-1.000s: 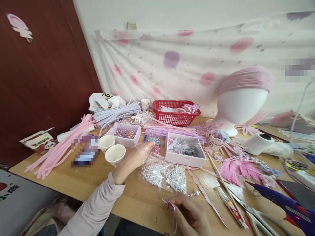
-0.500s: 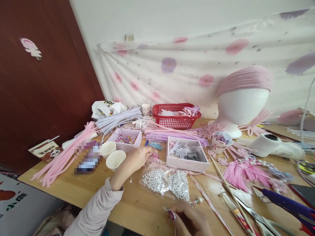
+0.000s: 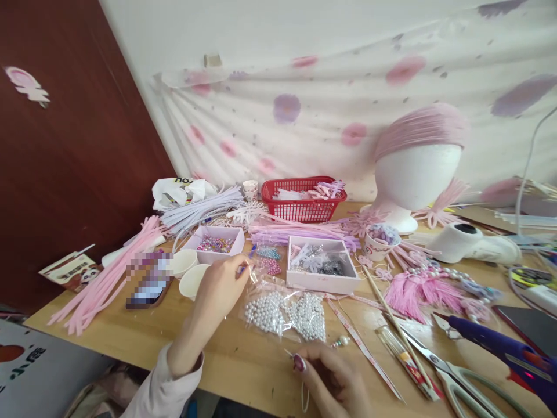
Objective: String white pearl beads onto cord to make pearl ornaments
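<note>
My left hand [image 3: 224, 287] reaches across the table with its fingers pinched at the raised left edge of a clear plastic bag [image 3: 285, 325]. The bag holds white pearl beads [image 3: 264, 312] in two clusters. Just beyond those fingers lie small packs of pink beads [image 3: 271, 266] and blue beads [image 3: 268, 252]. Close to the table's front edge, my right hand [image 3: 333, 377] is closed on a thin, needle-like piece [image 3: 288, 353]. A pale cord [image 3: 305, 397] loops below its thumb. Beside its knuckles lies a short beaded piece [image 3: 342, 342].
White boxes of trinkets [image 3: 322, 281] and colourful beads [image 3: 220, 253] stand behind, with paper cups [image 3: 191, 283] at left. A red basket [image 3: 302, 210] and foam head [image 3: 418, 174] are farther back. At right lie scissors [image 3: 448, 367], a glue gun [image 3: 496, 342] and a tape measure [image 3: 365, 351].
My left hand has drawn back slightly from the pink beads, which now show more fully, and lifts the bag's edge. My right hand keeps its pinch. The whole view has shifted slightly.
</note>
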Demonstrator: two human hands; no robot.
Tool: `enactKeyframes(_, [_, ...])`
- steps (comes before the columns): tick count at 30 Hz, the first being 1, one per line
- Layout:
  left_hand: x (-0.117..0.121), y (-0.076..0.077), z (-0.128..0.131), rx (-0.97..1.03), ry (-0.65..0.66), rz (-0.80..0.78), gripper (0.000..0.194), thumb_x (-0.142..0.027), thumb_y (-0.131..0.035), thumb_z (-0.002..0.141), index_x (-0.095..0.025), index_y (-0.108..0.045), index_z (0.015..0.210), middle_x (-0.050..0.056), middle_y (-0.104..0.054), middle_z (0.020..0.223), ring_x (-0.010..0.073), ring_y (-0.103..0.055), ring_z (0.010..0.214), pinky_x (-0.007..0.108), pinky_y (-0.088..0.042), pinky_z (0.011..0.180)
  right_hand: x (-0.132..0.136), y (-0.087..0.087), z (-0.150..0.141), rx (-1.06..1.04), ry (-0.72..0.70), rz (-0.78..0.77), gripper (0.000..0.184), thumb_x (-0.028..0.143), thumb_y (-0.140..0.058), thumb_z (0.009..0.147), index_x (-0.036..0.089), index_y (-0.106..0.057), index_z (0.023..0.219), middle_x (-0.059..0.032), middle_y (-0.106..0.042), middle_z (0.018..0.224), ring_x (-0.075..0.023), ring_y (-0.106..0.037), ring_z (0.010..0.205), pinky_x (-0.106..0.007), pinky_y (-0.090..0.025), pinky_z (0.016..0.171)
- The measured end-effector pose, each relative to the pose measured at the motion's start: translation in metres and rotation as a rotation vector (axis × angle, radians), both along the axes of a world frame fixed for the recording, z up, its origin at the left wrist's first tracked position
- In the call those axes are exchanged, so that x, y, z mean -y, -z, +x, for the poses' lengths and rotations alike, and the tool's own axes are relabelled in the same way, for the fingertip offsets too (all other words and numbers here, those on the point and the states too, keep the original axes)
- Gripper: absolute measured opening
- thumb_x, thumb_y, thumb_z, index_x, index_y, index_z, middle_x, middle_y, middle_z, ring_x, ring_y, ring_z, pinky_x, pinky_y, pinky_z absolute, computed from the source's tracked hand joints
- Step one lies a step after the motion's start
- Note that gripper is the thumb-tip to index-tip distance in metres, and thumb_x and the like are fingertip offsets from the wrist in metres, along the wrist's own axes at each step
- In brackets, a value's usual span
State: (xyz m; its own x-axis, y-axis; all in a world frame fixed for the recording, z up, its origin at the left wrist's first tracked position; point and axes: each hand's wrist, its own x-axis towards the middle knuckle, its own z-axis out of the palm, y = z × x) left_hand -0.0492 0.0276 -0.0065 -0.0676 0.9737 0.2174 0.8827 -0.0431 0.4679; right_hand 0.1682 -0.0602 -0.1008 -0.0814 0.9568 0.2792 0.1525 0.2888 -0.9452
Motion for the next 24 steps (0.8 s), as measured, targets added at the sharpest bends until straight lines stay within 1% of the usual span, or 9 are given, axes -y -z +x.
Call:
enactKeyframes(2, [0.022, 0.008, -0.001, 0.115, -0.075, 0.086, 0.017, -0.027, -0.056, 0.089, -0.021, -0.071, 0.091, 0.007, -0.079, 0.091, 0.0262, -0.073, 0.078, 0.036, -0.051, 0.075, 0.001, -0.006, 0.003, -0.039, -0.002, -0.04, 0.027, 0.044, -0.064, 0.095, 0.023, -0.073, 0.08, -0.001, -0.068, 0.069, -0.0158, -0.062, 0.063, -0.021, -0.048, 0.059])
enactKeyframes(3, [0.034, 0.013, 0.001, 0.241, -0.101, 0.124, 0.015, -0.031, -0.059, 0.088, -0.021, -0.07, 0.091, 0.007, -0.078, 0.09, 0.0245, -0.073, 0.074, 0.035, -0.052, 0.072, 0.001, -0.008, 0.004, -0.051, -0.003, -0.051, 0.023, 0.042, -0.066, 0.094, 0.024, -0.073, 0.081, -0.001, -0.069, 0.071, -0.0158, -0.064, 0.065, -0.021, -0.049, 0.06])
enactKeyframes(5, [0.057, 0.025, 0.009, 0.609, -0.109, 0.116, 0.019, -0.039, -0.065, 0.087, -0.021, -0.069, 0.091, 0.006, -0.076, 0.088, 0.0206, -0.071, 0.067, 0.03, -0.052, 0.062, 0.002, -0.013, 0.004, -0.071, 0.002, -0.045, 0.016, 0.036, -0.068, 0.094, 0.024, -0.074, 0.084, -0.0007, -0.07, 0.074, -0.015, -0.065, 0.067, -0.02, -0.051, 0.061])
enactKeyframes(7, [0.075, 0.037, 0.022, 1.015, -0.068, -0.014, 0.028, -0.046, -0.069, 0.086, -0.018, -0.069, 0.089, 0.006, -0.075, 0.086, 0.0176, -0.069, 0.065, 0.026, -0.052, 0.057, 0.004, -0.017, 0.001, -0.082, 0.019, -0.012, 0.011, 0.029, -0.067, 0.094, 0.025, -0.074, 0.087, 0.0005, -0.07, 0.076, -0.0133, -0.064, 0.067, -0.018, -0.051, 0.062])
enactKeyframes(9, [0.086, 0.048, 0.036, 1.377, -0.031, -0.133, 0.033, -0.049, -0.075, 0.083, -0.016, -0.07, 0.082, 0.005, -0.073, 0.08, 0.0146, -0.067, 0.065, 0.023, -0.053, 0.059, 0.006, -0.024, -0.003, -0.08, 0.024, 0.047, 0.009, 0.024, -0.066, 0.095, 0.027, -0.073, 0.089, 0.0021, -0.07, 0.077, -0.0118, -0.065, 0.068, -0.016, -0.051, 0.064])
enactKeyframes(12, [0.093, 0.057, 0.051, 1.741, 0.022, -0.244, 0.03, -0.043, -0.084, 0.077, -0.015, -0.073, 0.078, 0.002, -0.07, 0.075, 0.0106, -0.065, 0.067, 0.02, -0.054, 0.067, 0.008, -0.034, -0.012, -0.067, -0.01, 0.131, 0.012, 0.017, -0.066, 0.094, 0.028, -0.072, 0.092, 0.0035, -0.071, 0.079, -0.0109, -0.067, 0.074, -0.015, -0.053, 0.071])
enactKeyframes(15, [0.094, 0.059, 0.057, 1.89, 0.064, -0.312, 0.023, -0.036, -0.087, 0.075, -0.015, -0.077, 0.077, 0.001, -0.071, 0.077, 0.0085, -0.067, 0.071, 0.017, -0.054, 0.07, 0.009, -0.041, -0.017, -0.073, -0.019, 0.144, 0.014, 0.015, -0.065, 0.094, 0.028, -0.071, 0.094, 0.0038, -0.072, 0.083, -0.0106, -0.068, 0.079, -0.016, -0.054, 0.075])
enactKeyframes(19, [0.095, 0.056, 0.059, 1.955, 0.118, -0.367, 0.018, -0.031, -0.09, 0.072, -0.017, -0.08, 0.077, 0.0, -0.074, 0.078, 0.0069, -0.068, 0.071, 0.014, -0.054, 0.07, 0.012, -0.046, -0.019, -0.057, -0.007, 0.147, 0.015, 0.013, -0.065, 0.093, 0.027, -0.07, 0.093, 0.0045, -0.072, 0.084, -0.0102, -0.067, 0.078, -0.017, -0.053, 0.074])
enactKeyframes(24, [0.098, 0.055, 0.057, 2.025, 0.163, -0.424, 0.016, -0.029, -0.092, 0.069, -0.019, -0.08, 0.076, -0.001, -0.075, 0.078, 0.0085, -0.07, 0.071, 0.019, -0.057, 0.072, 0.017, -0.052, -0.02, -0.044, -0.021, 0.137, 0.014, 0.013, -0.065, 0.093, 0.026, -0.068, 0.091, 0.0047, -0.071, 0.081, -0.0109, -0.065, 0.074, -0.019, -0.052, 0.07])
